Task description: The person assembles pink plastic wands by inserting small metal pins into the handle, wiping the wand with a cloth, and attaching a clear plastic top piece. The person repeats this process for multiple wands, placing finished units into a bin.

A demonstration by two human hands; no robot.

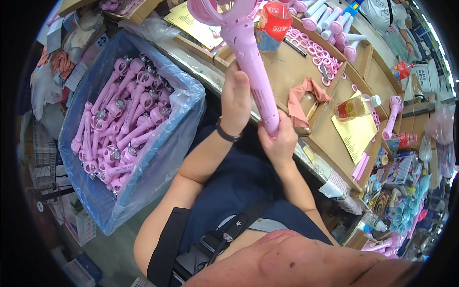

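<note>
A pink plastic toy wand (pixel 258 79) with a large ring-shaped head slants across the upper middle, its head cut off by the top edge. My right hand (pixel 279 139) is closed around the lower end of its handle. Higher up, my left hand (pixel 236 98), with a dark wristband, holds the side of the handle; some of its fingers are hidden behind the wand. To the left, a blue crate (pixel 191 91) lined with clear plastic holds several similar pink wands (pixel 125 103) with clear and silvery parts in their heads.
Cardboard trays (pixel 330 138) cover the workbench, with pink rings (pixel 325 60), an orange-pink cloth (pixel 302 101) and a black pen (pixel 295 47). A red-labelled bottle (pixel 274 26) stands behind the wand. To the right are a bottle of yellowish liquid (pixel 356 107), yellow paper (pixel 355 136) and another pink wand (pixel 393 117).
</note>
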